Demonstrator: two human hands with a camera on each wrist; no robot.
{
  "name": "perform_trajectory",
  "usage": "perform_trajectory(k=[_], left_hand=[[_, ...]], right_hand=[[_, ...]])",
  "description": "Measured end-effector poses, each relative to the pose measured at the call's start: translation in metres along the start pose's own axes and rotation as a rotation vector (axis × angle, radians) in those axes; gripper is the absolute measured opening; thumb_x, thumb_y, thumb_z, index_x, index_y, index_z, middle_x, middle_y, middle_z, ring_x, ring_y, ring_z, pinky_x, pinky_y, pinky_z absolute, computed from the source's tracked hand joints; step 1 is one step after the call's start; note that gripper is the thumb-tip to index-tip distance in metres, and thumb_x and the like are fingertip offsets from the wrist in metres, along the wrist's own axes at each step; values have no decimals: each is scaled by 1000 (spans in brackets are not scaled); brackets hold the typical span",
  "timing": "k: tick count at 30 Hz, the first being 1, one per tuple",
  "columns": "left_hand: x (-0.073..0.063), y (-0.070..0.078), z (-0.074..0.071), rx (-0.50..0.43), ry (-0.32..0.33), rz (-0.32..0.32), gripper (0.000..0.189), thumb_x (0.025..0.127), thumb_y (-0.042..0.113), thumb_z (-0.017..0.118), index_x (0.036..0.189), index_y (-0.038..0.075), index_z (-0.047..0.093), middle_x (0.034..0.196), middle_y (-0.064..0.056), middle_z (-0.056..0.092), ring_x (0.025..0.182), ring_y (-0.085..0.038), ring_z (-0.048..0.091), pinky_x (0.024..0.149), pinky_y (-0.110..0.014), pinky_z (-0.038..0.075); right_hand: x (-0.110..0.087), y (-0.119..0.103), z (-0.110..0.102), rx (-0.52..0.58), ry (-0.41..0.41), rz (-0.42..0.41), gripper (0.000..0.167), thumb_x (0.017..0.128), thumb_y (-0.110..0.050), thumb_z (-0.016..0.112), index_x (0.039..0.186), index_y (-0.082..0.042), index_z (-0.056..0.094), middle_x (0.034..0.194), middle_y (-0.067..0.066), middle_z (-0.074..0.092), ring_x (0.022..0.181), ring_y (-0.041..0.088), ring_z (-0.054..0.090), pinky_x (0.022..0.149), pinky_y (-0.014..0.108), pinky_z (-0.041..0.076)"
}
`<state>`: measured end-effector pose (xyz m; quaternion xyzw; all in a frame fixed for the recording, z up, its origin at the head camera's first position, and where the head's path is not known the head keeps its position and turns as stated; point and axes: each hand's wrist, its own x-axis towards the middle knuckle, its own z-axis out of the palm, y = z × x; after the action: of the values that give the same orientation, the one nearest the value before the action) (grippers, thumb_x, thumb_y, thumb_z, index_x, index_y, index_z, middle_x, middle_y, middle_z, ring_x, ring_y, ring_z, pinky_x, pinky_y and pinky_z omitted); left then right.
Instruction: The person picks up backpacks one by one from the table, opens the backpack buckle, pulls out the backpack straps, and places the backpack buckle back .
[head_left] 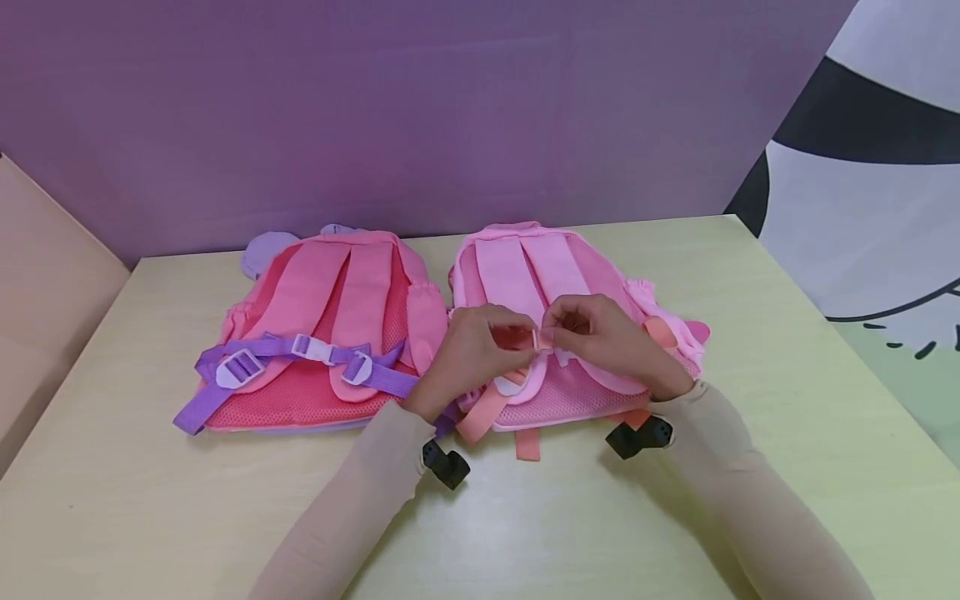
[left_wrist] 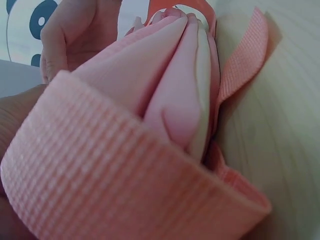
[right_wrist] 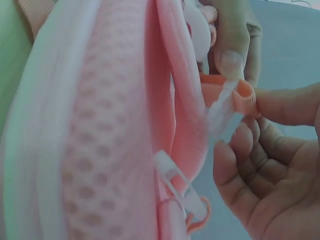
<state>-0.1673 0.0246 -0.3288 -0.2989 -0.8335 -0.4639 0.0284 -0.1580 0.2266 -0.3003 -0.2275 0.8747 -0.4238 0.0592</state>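
A: Biggest first, go.
B: Purple backdrop [head_left: 420, 117] across the rear. Pale wood-grain tabletop [head_left: 525, 542] below it, panda-print wall [head_left: 862, 225] to the right, beige panel [head_left: 45, 292] to the left.
A: Backpacks?
B: Two, side by side toward the table's far edge, shoulder straps facing up. Coral-pink backpack [head_left: 332, 312] at left, lilac round pieces [head_left: 267, 252] sticking out behind its top. Light-pink backpack [head_left: 558, 271] just beside it at right, under both hands.
A: Anything in the way?
B: Yes. Beige sleeves [head_left: 731, 458] reaching in from below. Left hand [head_left: 480, 346] in front of the gap between the backpacks, covering part of the purple webbing strap [head_left: 390, 382] on the coral-pink one. In the left wrist view, peach strap [left_wrist: 125, 170] filling the foreground, covering part of that hand. In the right wrist view, pink mesh panel [right_wrist: 107, 135] taking up much of the left half.
A: Smaller bits?
B: Black wrist cameras [head_left: 446, 465], one per cuff. Peach webbing tail [head_left: 527, 444] below the light-pink backpack. White side-release buckle [head_left: 312, 350] mid-strap on the purple webbing. White clip [right_wrist: 180, 185] with a thin peach loop, right wrist view.
A: Grips, quick.
B: Right hand [head_left: 607, 337]: thumb and forefinger pinching a peach webbing loop [right_wrist: 246, 100], other fingers loosely bent. Left hand: thumb and fingers closed on a white plastic piece [right_wrist: 222, 107] at that loop, grip partly hidden. Fingertips nearly meeting, over the light-pink backpack's shoulder straps.
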Motion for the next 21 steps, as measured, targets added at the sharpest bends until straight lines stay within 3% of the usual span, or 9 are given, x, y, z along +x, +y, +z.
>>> perform_trajectory(k=[5, 13, 21], left_hand=[[1, 0, -1, 27, 8, 3, 27, 74, 17, 80, 100, 11, 75, 94, -4, 72, 89, -16, 61, 76, -24, 50], [2, 0, -2, 35, 16, 7, 25, 75, 16, 79, 99, 12, 76, 94, -4, 72, 87, -15, 62, 76, -22, 50], [1, 0, -2, 38, -1, -14, 25, 75, 18, 79, 100, 12, 76, 92, -3, 73, 86, -15, 60, 75, -22, 49]], right_hand=[[0, 0, 1, 92, -11, 73, 7, 91, 0, 53, 90, 1, 60, 78, 10, 55, 67, 15, 52, 63, 22, 45], [-2, 1, -1, 242, -71, 162, 9, 98, -6, 45, 97, 1, 51, 83, 11, 49, 71, 18, 52, 68, 25, 47], [-2, -1, -4, 175, -65, 155, 11, 96, -8, 51, 102, -1, 57, 90, 9, 55, 77, 19, 53, 67, 23, 46]])
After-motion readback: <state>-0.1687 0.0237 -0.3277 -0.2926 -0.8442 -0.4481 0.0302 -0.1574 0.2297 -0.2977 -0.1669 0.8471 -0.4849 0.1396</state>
